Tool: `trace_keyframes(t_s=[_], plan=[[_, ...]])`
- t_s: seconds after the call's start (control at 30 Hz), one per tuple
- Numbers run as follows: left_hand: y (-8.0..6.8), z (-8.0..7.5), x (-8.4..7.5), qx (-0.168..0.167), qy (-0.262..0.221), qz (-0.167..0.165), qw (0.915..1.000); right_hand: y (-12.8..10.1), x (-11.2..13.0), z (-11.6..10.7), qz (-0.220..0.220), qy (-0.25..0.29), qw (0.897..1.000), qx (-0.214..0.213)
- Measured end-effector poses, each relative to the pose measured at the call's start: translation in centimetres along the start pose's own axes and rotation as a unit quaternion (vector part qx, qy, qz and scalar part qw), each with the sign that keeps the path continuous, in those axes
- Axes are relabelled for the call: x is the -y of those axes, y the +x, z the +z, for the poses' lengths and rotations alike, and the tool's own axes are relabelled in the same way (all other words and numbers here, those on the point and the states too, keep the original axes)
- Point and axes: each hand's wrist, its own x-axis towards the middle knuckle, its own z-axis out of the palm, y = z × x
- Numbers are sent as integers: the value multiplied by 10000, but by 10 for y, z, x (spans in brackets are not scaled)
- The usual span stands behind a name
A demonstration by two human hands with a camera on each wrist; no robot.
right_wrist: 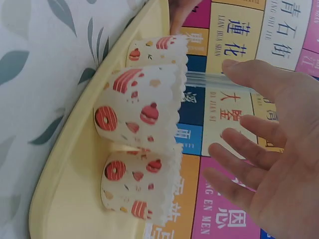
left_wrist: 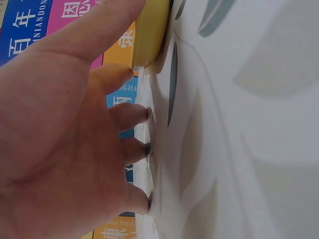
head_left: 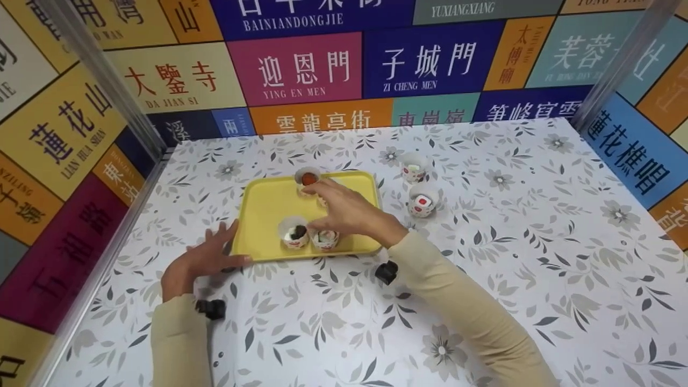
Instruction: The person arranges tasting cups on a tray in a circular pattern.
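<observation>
A yellow tray (head_left: 263, 201) lies on the table and bears several paper cups with a red dessert print. One cup (head_left: 294, 236) with white and dark contents stands near the front edge, beside another cup (head_left: 325, 240). Farther back is a cup (head_left: 308, 177) with orange-red contents; next to it, one is mostly hidden by my right hand (head_left: 349, 209). That hand hovers over the cups, fingers spread and apart from the printed cup (right_wrist: 139, 107) in the right wrist view. At the tray's left front corner, my left hand (head_left: 209, 255) touches the rim with extended thumb and forefinger.
Two more paper cups stand on the table right of the tray: one (head_left: 414, 169) farther back, another (head_left: 423, 202) nearer with a red-and-white piece inside. A leaf-patterned cloth (head_left: 344, 312) covers the table. Panels with Chinese lettering (head_left: 303, 67) enclose the back and sides.
</observation>
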Motion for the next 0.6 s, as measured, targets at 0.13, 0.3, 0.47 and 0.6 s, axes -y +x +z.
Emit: trace_keyframes(t_s=[0.13,0.3,0.47,0.6], plan=[[-2,0,-1,-12,-46,-66,10000,-10,-10,-8,-98,210,9982,-545],[-4,-1,0,-29,-52,-141,9999,-22,-23,-16,-139,389,9917,-1220],[-3,-1,0,-16,-52,-109,9999,-35,-40,-25,12,720,9856,-1533],[-2,0,2,2,-66,-84,9999,-44,-55,-33,145,955,9799,-1748]])
